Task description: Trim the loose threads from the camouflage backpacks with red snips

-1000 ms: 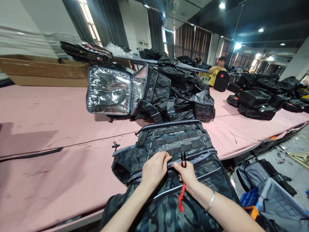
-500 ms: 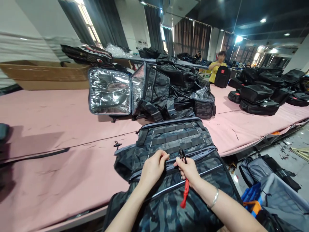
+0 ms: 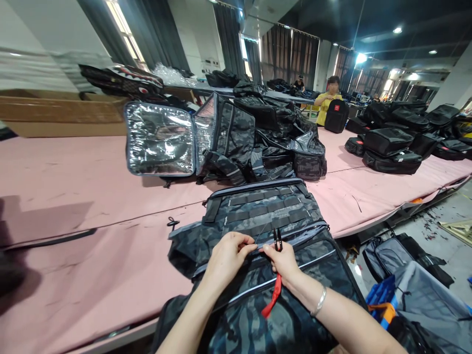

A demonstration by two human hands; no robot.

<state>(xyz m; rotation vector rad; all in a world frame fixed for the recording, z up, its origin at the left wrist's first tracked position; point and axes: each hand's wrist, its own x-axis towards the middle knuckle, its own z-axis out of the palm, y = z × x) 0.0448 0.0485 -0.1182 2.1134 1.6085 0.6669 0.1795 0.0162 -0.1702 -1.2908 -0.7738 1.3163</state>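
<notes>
A camouflage backpack (image 3: 254,295) in dark grey and black lies before me, its webbing rows on the far part. Across its middle runs a partly open zipper edge (image 3: 306,235). My left hand (image 3: 230,255) is pinched just above this edge; what sits between its fingertips is too small to make out. Close beside it, my right hand (image 3: 282,260) grips black thread snips (image 3: 277,240), blades pointing up and away from me. A red cloth strip (image 3: 273,297) hangs from the snips' handle. The right thumb and index finger come near the left fingertips.
Beyond the backpack, an open bag with silver lining (image 3: 160,140) lies beside piled camouflage bags (image 3: 236,128) on the pink table (image 3: 110,172). A cardboard box (image 3: 62,115) stands far left. Black bags (image 3: 391,147) are stacked right. A person in yellow (image 3: 322,105) holds a black backpack.
My hands have come closer together at the zipper edge. The snips now point more upright, and the red strip has swung left. The view has shifted slightly.
</notes>
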